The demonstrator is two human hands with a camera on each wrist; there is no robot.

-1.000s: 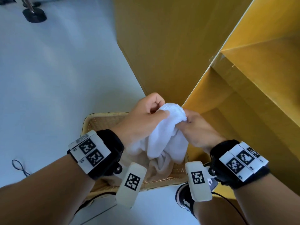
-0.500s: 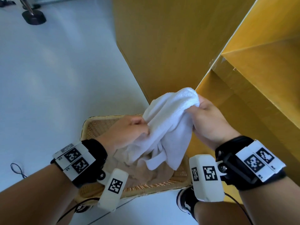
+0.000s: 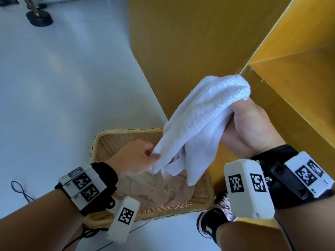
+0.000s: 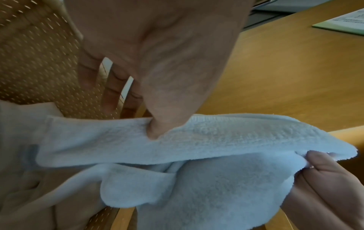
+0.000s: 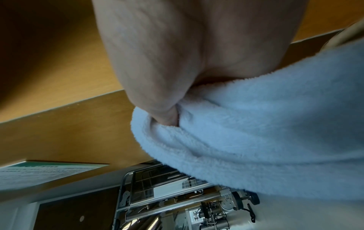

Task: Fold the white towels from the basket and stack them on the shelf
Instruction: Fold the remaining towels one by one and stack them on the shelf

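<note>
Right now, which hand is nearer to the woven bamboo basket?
Left. The left hand hovers just above the woven bamboo basket; the right hand is raised beside it.

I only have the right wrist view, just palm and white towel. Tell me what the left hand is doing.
Observer: The left hand pinches the lower edge of the white towel above the wicker basket.
Operator: Report the basket's contents.
Observer: A crumpled beige cloth lies inside.
Operator: Compare hand heights.
Observer: The right hand holds the towel's top end higher than the left, beside the yellow shelf.
</note>
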